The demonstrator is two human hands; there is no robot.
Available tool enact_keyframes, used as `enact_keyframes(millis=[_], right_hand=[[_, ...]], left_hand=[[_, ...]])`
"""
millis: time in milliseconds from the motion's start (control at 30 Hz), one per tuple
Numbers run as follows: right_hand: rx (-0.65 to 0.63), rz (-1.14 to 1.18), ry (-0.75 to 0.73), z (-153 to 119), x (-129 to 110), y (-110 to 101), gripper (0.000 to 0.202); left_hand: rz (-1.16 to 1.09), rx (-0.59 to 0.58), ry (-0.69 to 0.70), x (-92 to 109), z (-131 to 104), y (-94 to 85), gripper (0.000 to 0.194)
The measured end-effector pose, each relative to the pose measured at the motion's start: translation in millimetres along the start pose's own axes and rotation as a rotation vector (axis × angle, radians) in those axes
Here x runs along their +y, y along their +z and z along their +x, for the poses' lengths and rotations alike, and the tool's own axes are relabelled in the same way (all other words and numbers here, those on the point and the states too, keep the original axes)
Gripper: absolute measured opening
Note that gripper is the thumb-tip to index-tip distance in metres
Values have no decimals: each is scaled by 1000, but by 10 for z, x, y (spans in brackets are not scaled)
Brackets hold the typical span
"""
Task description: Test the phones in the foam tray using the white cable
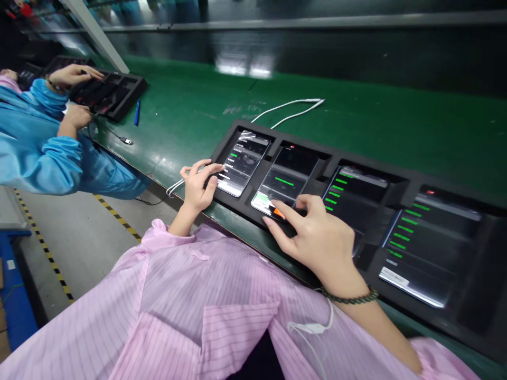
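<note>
Several smartphones lie face up with lit screens in a black foam tray [400,182]. My left hand [197,184] is at the leftmost phone [247,155], its fingers spread over that screen's left edge. Over the lower part of the second phone [291,169] is my right hand [320,232], with the index finger at a green and orange area near the bottom of the screen. Its fingers are apart and grip nothing. The third phone [352,190], partly hidden by my right hand, and the rightmost phone [431,243] show lines of green text.
A white cable [293,101] lies behind the tray on the green table [178,100]. To the left, a co-worker in a blue sleeve [59,163] handles another black tray [127,95]. A blue pen [137,112] and a cable plug [125,141] lie near there.
</note>
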State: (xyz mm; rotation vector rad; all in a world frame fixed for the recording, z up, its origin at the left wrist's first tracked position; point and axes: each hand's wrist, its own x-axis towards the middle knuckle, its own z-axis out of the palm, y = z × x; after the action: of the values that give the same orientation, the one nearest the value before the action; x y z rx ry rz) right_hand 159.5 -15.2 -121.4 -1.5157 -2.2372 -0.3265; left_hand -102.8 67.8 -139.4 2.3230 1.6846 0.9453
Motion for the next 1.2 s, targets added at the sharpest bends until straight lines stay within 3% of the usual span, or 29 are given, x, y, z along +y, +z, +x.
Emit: enact_keyframes(millis=[300, 633, 833, 1200], right_hand=[[-167, 11, -84, 54, -68, -43, 56], [-41, 44, -49, 39, -64, -37, 61], [32, 68, -53, 42, -55, -35, 59], [-13, 64, -41, 27, -54, -24, 60]], left_hand=[[-3, 10, 12, -9, -2, -6, 66], [26, -22, 14, -12, 2, 6, 61], [11, 28, 43, -15, -7, 2, 60], [7, 34, 54, -28, -17, 5, 58]])
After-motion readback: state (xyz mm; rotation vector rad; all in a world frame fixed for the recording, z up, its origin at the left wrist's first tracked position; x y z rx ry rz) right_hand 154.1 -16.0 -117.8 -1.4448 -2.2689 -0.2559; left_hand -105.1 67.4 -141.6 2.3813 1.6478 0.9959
